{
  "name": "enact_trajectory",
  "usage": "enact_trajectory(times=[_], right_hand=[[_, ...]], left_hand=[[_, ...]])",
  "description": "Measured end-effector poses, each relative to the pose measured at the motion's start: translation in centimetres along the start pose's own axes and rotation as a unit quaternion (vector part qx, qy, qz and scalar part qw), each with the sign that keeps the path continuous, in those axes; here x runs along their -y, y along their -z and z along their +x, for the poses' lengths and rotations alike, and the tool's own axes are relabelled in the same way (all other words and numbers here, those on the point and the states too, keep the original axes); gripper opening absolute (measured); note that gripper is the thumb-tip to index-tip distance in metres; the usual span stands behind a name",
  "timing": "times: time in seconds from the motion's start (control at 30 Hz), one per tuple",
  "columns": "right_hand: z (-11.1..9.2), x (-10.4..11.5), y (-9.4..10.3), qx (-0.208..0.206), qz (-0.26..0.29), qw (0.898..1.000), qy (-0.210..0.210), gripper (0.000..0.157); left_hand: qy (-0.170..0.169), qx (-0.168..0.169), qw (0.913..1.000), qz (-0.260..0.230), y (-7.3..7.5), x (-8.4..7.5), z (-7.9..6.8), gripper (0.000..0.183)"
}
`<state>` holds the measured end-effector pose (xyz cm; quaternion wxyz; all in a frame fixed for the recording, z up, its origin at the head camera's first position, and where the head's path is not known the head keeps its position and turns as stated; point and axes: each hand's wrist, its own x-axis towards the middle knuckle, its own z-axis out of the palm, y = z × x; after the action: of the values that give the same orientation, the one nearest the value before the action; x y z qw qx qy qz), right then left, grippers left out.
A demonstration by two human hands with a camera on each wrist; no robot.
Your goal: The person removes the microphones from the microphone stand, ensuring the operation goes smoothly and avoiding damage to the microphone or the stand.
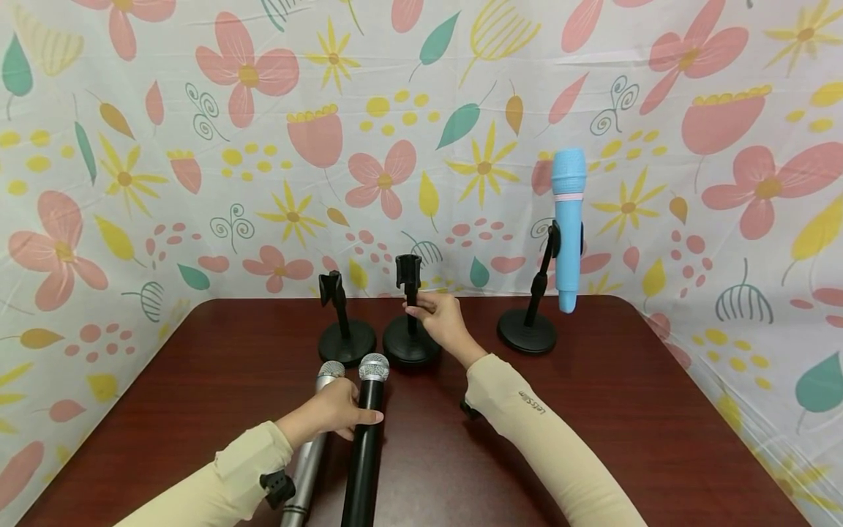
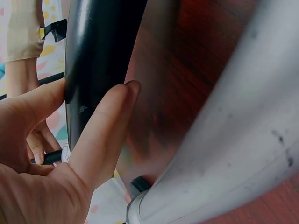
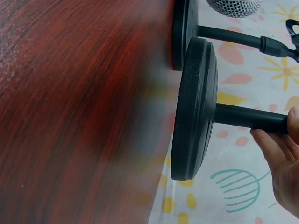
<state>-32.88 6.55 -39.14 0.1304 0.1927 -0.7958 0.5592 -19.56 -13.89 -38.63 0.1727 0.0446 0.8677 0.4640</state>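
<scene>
Silver microphone: partly hidden by the left hand; contact unclear. Black microphone: clamped between that hand's thumb and fingers, grille beyond them. Middle black stand: upright, pole pinched between thumb and fingers of the right hand, clip above.

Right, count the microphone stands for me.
3: the left stand and the middle stand, side by side, both empty; the right stand, apart from them, holding the blue microphone.
</scene>
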Motion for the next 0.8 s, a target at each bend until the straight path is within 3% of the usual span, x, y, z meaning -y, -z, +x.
enact_trajectory(times=[0.2,0.53,0.8], right_hand=[[-0.05,0.01,0.00,0.005,0.005,1.000,-0.002,0.025],[-0.23,-0.27,-0.12,0.009,0.015,1.000,0.001,0.024],[-0.32,-0.31,-0.26,0.013,0.015,1.000,-0.009,0.025]], left_hand=[[0.005,-0.008,1.0000,0.003,-0.20,0.27,0.10,0.028],[-0.025,-0.019,0.9953,0.092,-0.26,0.94,0.33,0.027],[-0.016,-0.026,0.9933,0.111,-0.24,0.81,0.42,0.029]])
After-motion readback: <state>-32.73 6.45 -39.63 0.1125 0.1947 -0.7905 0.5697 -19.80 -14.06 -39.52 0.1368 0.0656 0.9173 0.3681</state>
